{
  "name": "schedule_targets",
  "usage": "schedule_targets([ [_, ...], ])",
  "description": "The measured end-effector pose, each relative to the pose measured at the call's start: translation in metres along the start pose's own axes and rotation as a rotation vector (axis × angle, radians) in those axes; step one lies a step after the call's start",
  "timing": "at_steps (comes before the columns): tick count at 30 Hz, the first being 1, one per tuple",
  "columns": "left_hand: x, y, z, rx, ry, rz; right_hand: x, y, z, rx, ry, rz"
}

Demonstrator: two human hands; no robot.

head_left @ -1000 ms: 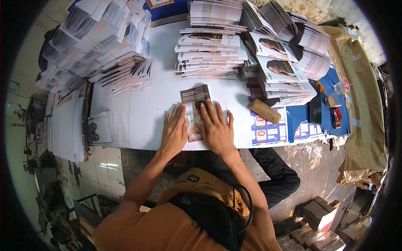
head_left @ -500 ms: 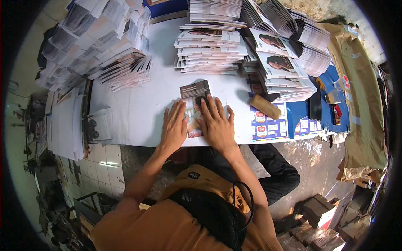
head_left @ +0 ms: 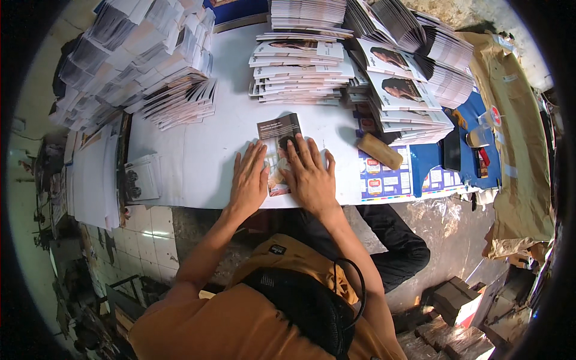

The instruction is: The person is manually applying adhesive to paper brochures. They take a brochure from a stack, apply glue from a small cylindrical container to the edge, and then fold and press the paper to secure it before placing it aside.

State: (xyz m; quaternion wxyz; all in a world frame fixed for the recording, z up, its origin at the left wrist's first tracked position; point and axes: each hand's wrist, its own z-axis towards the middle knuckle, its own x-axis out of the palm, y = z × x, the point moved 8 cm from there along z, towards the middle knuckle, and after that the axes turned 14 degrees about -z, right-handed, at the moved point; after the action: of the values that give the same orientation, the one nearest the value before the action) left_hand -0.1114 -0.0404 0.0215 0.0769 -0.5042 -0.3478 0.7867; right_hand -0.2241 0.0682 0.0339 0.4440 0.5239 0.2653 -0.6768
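Observation:
A printed leaflet (head_left: pixel 280 130) with a dark text band and a photo lies flat on the white worktop (head_left: pixel 204 174), close to its front edge. My left hand (head_left: pixel 249 180) rests along the leaflet's left side, fingers stretched forward. Across its right part my right hand (head_left: pixel 311 175) lies flat with the fingers extended, covering some of the photo. Neither hand grips anything. A worn, tan oblong block (head_left: pixel 380 152) sits just right of my right hand.
Folded leaflets stand in piles at the back middle (head_left: pixel 300 72) and back right (head_left: pixel 403 90). A tall heap of printed sections (head_left: pixel 132 54) fills the back left. Loose sheets (head_left: pixel 96 180) lie at the left end. At right are a dark phone (head_left: pixel 451 151) and a plastic cup (head_left: pixel 477 138).

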Motion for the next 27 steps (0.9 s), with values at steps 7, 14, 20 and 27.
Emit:
schedule_targets([
  [7,-0.0003,-0.0027,0.0008,0.0,0.009,0.015,0.0016,0.0001,-0.0006,0.003,0.005,0.003],
  [14,0.0004,-0.0025,0.0,-0.006,0.024,0.027,-0.0003,0.0009,-0.001,0.0,-0.013,-0.017],
  [20,0.0008,-0.0022,0.0006,-0.008,0.022,0.02,-0.0019,0.001,-0.0007,-0.006,-0.03,-0.024],
  [27,0.0012,-0.0071,0.0022,0.0,0.061,0.057,-0.0017,0.0007,-0.0004,0.0,-0.025,-0.021],
])
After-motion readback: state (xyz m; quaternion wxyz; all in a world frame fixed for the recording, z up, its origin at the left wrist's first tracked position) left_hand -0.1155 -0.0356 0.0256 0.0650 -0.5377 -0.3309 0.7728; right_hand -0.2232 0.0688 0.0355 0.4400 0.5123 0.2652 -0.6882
